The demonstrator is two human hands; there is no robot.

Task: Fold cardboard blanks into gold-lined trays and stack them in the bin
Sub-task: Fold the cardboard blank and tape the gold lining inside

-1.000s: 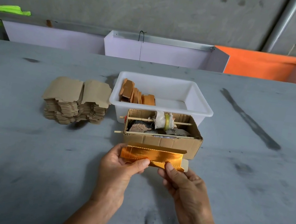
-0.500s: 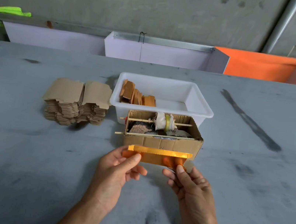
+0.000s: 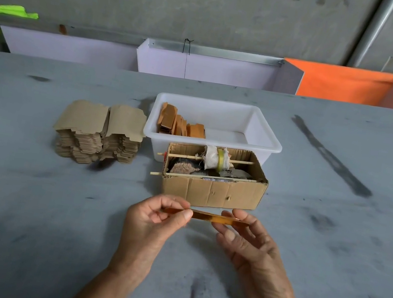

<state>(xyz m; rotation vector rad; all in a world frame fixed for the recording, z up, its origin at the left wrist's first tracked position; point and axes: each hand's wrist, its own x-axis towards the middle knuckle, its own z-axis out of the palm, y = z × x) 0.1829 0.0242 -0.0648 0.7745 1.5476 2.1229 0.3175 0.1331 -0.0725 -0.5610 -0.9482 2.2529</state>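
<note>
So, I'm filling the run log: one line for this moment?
left hand: pinches flat gold-lined cardboard blank | right hand: pinches other end | white plastic bin: holds few trays

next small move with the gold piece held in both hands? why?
Probably carry the gold-lined piece forward into the white bin. It looks folded flat, edge-on, pinched at its ends by the left hand and right hand, and finished trays already stand in the bin's left end.

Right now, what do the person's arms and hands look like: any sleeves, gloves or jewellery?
Both are bare. The left hand and right hand wear no gloves, and no rings show. The forearms show no sleeves, watch or bands up to the frame's lower edge.
</note>
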